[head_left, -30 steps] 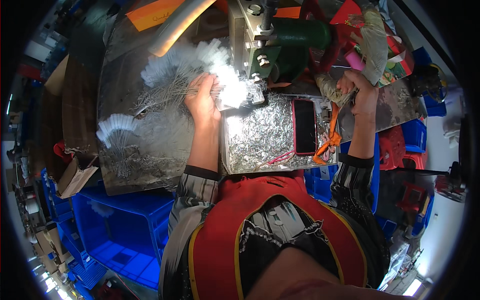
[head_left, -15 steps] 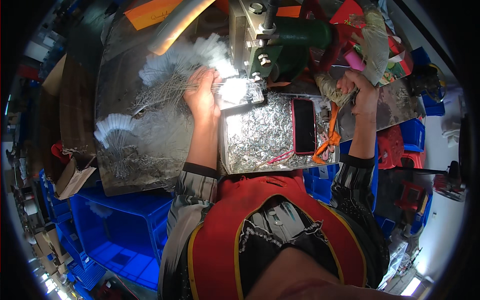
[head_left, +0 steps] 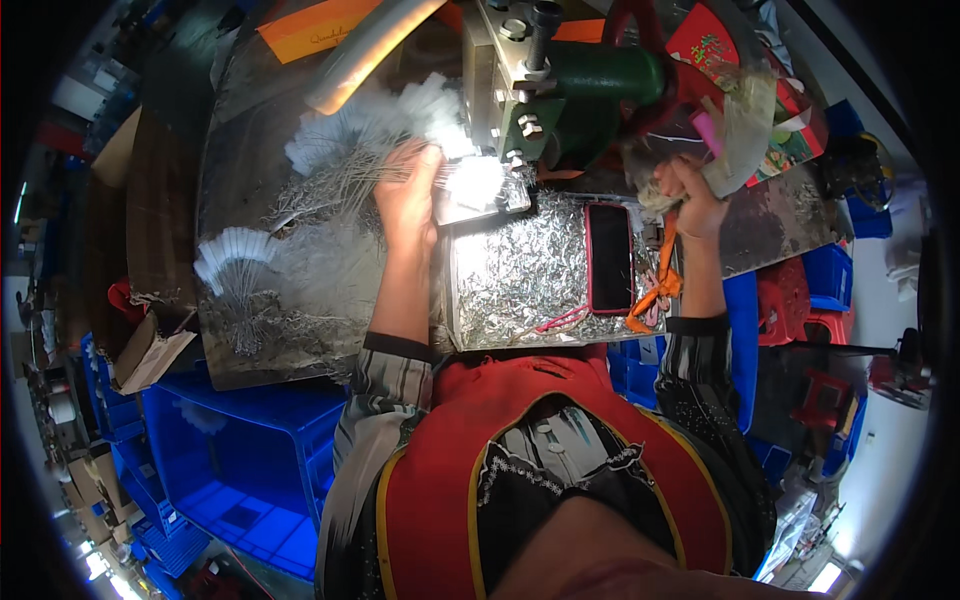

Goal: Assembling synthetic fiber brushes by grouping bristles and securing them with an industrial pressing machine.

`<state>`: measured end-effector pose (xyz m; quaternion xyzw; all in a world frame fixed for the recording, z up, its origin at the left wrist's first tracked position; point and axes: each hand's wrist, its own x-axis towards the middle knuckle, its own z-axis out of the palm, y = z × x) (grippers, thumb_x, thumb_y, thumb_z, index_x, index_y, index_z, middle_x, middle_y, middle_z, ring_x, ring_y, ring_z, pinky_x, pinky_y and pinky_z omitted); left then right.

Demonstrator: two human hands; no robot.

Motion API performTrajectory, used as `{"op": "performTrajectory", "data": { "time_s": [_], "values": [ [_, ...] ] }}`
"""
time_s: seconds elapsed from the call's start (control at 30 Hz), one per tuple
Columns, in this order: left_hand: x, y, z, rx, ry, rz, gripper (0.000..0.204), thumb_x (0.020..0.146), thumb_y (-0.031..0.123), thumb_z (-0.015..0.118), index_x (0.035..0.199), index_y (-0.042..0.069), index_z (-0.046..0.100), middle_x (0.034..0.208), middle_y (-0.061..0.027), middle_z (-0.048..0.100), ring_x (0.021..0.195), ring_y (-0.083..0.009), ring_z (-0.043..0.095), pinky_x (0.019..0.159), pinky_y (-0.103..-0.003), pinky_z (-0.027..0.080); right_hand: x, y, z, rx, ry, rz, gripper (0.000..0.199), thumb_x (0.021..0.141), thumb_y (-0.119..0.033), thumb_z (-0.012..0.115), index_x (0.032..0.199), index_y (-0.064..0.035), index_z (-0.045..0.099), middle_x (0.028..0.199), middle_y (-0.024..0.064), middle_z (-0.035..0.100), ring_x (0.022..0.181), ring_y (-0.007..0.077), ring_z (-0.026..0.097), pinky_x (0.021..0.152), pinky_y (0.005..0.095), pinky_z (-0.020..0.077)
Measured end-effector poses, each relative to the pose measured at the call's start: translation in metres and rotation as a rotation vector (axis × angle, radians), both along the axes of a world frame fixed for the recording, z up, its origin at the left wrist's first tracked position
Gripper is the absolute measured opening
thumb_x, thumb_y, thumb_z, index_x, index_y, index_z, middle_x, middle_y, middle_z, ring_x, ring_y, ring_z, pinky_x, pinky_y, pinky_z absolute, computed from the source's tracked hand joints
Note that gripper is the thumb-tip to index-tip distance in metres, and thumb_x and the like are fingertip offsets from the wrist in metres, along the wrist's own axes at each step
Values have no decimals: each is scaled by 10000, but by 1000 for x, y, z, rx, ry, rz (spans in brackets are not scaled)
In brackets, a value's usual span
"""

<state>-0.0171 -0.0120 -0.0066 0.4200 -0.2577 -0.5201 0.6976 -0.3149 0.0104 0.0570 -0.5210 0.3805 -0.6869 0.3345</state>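
Observation:
My left hand (head_left: 406, 200) is closed round thin metal wires (head_left: 350, 165), with the thumb pressed on them. Their ends reach toward a brightly lit, glaring metal block (head_left: 490, 205) at the foot of a green hand press (head_left: 600, 75). Glare hides the exact wire ends. My right hand (head_left: 692, 200) is wrapped round the cloth-bound end of the press lever (head_left: 745, 140). More wires with white, translucent, flat ends (head_left: 330, 140) lie fanned out beyond my left hand. A second fan of white-ended wires (head_left: 235, 260) rests farther left on the worktable.
Below the press sits a shallow tray (head_left: 500, 290) full of silvery scraps, with a phone (head_left: 609, 258) and orange cloth strip (head_left: 658, 290). A tubular lamp (head_left: 370, 55) hangs over the table. Blue crates (head_left: 230, 450) stand at lower left. Red stools (head_left: 785, 300) are at right.
My right hand has moved left and slightly toward me, bringing the lever end along. My left hand stays by the metal block, still on the wires.

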Motion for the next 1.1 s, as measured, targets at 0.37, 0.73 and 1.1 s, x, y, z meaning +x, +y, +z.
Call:
{"op": "performTrajectory", "data": {
  "time_s": [0.37,0.73,1.1],
  "values": [
    [5,16,5,-13,11,-174,373,748,-5,598,1098,-31,471,827,-91,602,694,-134,575,612,-234,478,-5,5,37,256,-44,12,169,708,-9,529,542,14,510,477,75,454,443,182,466,502,301,408],
    [1,13,0,7,123,23,329,733,-21,603,1041,-61,496,837,-112,585,678,-144,561,572,-237,474,3,8,42,305,45,-35,256,730,-56,487,486,-40,411,467,71,397,458,180,433,559,313,403],
    [-4,16,-1,-35,50,144,325,746,2,593,1042,-67,480,769,-80,570,620,-116,545,522,-207,458,1,7,46,305,-27,-14,156,711,-28,524,564,25,511,473,80,452,447,182,472,497,296,393]
  ]
}}
